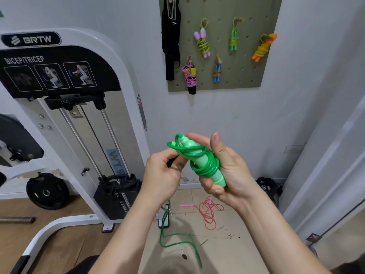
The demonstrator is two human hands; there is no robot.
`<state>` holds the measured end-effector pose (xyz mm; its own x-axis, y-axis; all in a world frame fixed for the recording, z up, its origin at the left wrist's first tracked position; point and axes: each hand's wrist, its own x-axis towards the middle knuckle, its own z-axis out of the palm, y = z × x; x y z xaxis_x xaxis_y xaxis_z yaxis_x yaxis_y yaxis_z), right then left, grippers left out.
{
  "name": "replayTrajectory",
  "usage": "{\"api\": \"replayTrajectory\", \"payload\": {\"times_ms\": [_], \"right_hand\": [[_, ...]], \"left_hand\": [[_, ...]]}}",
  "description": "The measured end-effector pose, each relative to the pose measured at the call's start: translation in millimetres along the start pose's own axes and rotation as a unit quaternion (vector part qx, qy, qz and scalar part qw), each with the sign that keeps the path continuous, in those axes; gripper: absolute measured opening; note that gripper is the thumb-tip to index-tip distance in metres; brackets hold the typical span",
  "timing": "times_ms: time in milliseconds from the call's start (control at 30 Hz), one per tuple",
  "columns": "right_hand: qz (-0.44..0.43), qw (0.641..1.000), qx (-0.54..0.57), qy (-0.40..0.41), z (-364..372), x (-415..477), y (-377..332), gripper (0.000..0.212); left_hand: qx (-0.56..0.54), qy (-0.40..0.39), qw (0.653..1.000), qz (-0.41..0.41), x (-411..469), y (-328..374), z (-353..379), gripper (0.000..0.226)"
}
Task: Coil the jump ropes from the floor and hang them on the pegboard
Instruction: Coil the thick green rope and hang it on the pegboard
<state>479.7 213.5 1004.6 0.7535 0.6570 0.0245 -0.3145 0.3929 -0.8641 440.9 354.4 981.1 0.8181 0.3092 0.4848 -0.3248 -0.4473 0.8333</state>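
Gripping the green rope (199, 161) in the right hand (227, 169): fingers wrapped behind and round the pale handles, thumb up beside them, several dark green turns wound tight against the palm. Pinching a loop of the same rope with the left hand (164, 175), fingers bent closed, just left of the handles and close to the right fingertips. Dropping from under the left wrist, a slack tail (163, 232) of green cord, down to the floor between the forearms.

Below the right hand, on the floor, lying in a loose tangle apart from the tail: a pink rope (209, 213), one pink handle out to its left.

Above both hands, on the wall: a pegboard (250, 62). Hung on it, each coiled: a yellow rope (203, 43) with lilac handles, a lime rope (234, 41), an orange rope (263, 47), a blue-handled rope (217, 73) and a purple rope (190, 77) with black handles. At the board's left edge, a black strap (170, 40).

Far left of the left hand, a white weight machine (126, 86), with a black weight plate (47, 191) propped low beside it.
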Motion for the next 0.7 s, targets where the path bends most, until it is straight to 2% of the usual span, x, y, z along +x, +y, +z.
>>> {"api": "replayTrajectory", "payload": {"times_ms": [67,133,233,333,400,467,567,633,700], "right_hand": [[-0.021,0.999,0.017,0.025,3.1,3.4,2.6,0.062],[-0.054,0.996,-0.002,0.067,1.0,7.1,1.0,0.057],[-0.112,0.981,-0.084,0.131,-6.5,9.9,-8.7,0.054],[-0.139,0.951,-0.219,0.17,-14.6,14.1,-17.6,0.044],[-0.169,0.905,-0.331,0.206,-21.7,17.0,-20.1,0.045],[-0.183,0.841,-0.46,0.217,-26.2,17.7,-21.4,0.052],[-0.159,0.733,-0.641,0.165,-26.3,15.6,-24.4,0.052],[-0.161,0.7,-0.688,0.103,-21.2,11.1,-30.4,0.047],[-0.174,0.686,-0.705,0.044,-18.4,5.2,-36.7,0.044]], "left_hand": [[0.025,-0.002,1.0,-0.011,-1.7,2.1,2.0,0.018],[0.129,-0.022,0.991,0.026,-5.7,2.9,1.0,0.015],[0.318,-0.056,0.94,0.109,-15.3,7.6,-2.4,0.022],[0.411,-0.08,0.892,0.168,-19.5,18.7,-4.5,0.029],[0.458,-0.079,0.865,0.187,-18.8,28.4,-7.1,0.024],[0.486,-0.091,0.844,0.209,-16.6,37.1,-9.4,0.007],[0.486,-0.127,0.831,0.24,-10.5,44.3,-13.1,0.022],[0.462,-0.137,0.835,0.265,-4.5,50.9,-18.3,0.02],[0.433,-0.142,0.848,0.27,2.9,57.7,-25.4,0.013]]}}
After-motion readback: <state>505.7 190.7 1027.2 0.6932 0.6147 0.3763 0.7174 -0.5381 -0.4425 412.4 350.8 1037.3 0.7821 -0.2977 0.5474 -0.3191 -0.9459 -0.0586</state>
